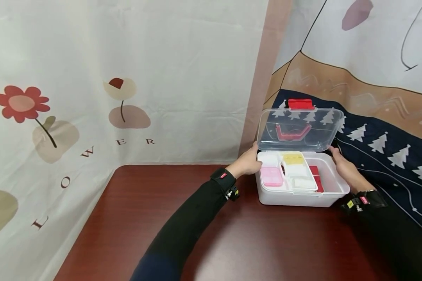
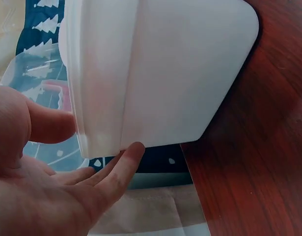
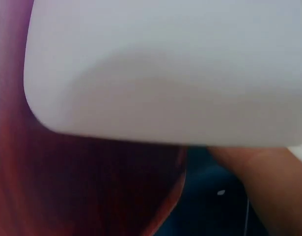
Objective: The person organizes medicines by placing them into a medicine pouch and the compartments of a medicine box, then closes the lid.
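Note:
A white plastic storage box (image 1: 295, 198) stands on the table with its clear lid (image 1: 302, 128) raised at the back. The lid carries a red latch (image 1: 300, 104) and a pink handle (image 1: 293, 134). My left hand (image 1: 247, 160) holds the box's back left corner; in the left wrist view the thumb meets the rim and the fingers (image 2: 119, 169) reach behind. My right hand (image 1: 346, 169) holds the back right corner, its fingers mostly hidden by the box. Inside sit a white tray (image 1: 276, 159) with a pink compartment lid (image 1: 271, 176), and a red item (image 1: 316, 178).
The box is at the right end of a dark red-brown table (image 1: 161, 195). A pale printed curtain (image 1: 190, 78) hangs behind and to the left. Dark blue cloth with white trees (image 1: 383, 156) lies close to the right arm.

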Demonstrator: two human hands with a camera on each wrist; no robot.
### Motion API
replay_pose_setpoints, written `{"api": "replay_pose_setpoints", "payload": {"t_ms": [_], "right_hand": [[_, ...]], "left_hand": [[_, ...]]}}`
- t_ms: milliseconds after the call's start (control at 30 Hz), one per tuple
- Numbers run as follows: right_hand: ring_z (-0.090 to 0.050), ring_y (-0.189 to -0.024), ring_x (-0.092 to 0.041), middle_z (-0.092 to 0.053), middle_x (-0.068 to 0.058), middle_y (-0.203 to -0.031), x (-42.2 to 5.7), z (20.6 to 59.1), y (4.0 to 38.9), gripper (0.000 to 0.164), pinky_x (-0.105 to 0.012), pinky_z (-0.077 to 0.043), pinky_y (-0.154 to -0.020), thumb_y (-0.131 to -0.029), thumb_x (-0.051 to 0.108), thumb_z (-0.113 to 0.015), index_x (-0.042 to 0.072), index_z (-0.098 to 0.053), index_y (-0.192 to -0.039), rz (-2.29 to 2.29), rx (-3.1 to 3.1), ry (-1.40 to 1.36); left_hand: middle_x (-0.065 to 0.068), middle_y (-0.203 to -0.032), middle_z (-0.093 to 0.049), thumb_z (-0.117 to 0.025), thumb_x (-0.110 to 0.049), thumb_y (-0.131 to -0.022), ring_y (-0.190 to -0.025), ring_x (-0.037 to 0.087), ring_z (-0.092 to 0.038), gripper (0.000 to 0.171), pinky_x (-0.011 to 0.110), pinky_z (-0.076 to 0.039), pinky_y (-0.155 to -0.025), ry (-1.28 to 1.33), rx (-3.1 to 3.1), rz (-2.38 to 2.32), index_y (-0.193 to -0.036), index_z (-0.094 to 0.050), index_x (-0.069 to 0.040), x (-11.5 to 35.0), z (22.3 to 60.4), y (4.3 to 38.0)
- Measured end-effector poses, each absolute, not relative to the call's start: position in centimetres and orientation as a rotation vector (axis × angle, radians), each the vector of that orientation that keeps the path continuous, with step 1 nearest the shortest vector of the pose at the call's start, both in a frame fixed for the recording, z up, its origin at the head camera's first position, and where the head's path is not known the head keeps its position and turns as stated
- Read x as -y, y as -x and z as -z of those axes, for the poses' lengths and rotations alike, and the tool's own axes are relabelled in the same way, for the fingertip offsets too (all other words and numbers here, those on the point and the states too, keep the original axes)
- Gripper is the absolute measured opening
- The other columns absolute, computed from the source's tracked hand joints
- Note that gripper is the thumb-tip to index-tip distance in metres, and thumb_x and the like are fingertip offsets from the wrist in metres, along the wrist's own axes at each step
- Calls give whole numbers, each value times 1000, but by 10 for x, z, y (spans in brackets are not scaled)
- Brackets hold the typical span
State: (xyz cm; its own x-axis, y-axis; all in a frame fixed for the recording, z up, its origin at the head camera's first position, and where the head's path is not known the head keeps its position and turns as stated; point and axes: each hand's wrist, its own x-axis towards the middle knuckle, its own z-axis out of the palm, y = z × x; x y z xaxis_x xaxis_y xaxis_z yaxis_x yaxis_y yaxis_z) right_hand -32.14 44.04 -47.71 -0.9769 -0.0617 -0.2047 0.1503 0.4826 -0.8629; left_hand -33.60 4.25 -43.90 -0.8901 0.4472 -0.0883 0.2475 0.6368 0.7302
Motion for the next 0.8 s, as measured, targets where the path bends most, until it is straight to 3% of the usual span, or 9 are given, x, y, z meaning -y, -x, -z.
{"api": "replay_pose_setpoints", "payload": {"t_ms": [67,133,200,267,400,467,667,800], "right_hand": [[7,-168,-52,16,-18,-182,-438,478,313,81,-65,-8,-138,-109,74,-2,31,9,-176,1503,-2520,-95],[-3,-168,-50,7,-23,-183,-435,479,305,80,-44,-24,-137,-108,74,-2,34,7,-177,1513,-2528,-102],[-17,-168,-43,-3,-27,-182,-430,480,298,78,-20,-37,-120,-109,73,-2,36,5,-177,1524,-2545,-90],[-28,-165,-28,-7,-28,-181,-424,482,291,78,-7,-38,-96,-110,71,-3,35,3,-178,1543,-2562,-66],[-42,-145,3,-11,-27,-181,-408,484,277,79,-3,-38,-88,-110,71,-4,32,2,-179,1612,-2548,-40],[-46,-131,10,-14,-28,-180,-399,485,270,80,-5,-41,-89,-110,71,-4,30,2,-179,1637,-2538,-42],[-56,-110,16,-20,-27,-180,-363,486,250,85,-9,-51,-87,-108,76,-9,29,1,-180,1759,-2444,-122],[-62,-104,16,-26,-28,-178,-335,487,240,83,-13,-55,-87,-111,73,-10,28,0,-180,1817,-2409,-125]], "left_hand": [[12,-187,-17,-53,-14,-109,-171,22,-25,88,37,-30,-137,-610,-2603,-1084,-178,1,-8,-38,440,333],[12,-187,-16,-52,-15,-109,-171,21,-24,87,36,-28,-137,-654,-2610,-1066,-178,0,-7,-33,441,330],[12,-187,-17,-52,-17,-110,-172,21,-23,86,37,-28,-138,-680,-2610,-1064,-178,0,-7,-27,443,326],[13,-186,-18,-51,-18,-111,-172,22,-22,85,38,-26,-138,-711,-2615,-1061,-178,0,-6,-19,444,322],[14,-186,-17,-52,-21,-112,-172,23,-22,85,40,-26,-139,-748,-2621,-1068,-178,-1,-5,-2,447,311],[14,-186,-15,-53,-21,-112,-171,24,-25,84,40,-26,-138,-767,-2625,-1075,-177,-2,-3,7,449,305],[19,-185,-18,-53,-15,-111,-158,32,-51,83,42,-37,-133,-834,-2614,-1140,-176,-5,1,36,456,287],[19,-183,-25,-53,-13,-111,-149,39,-60,83,46,-46,-127,-820,-2595,-1191,-177,-5,-1,61,461,278]]}}
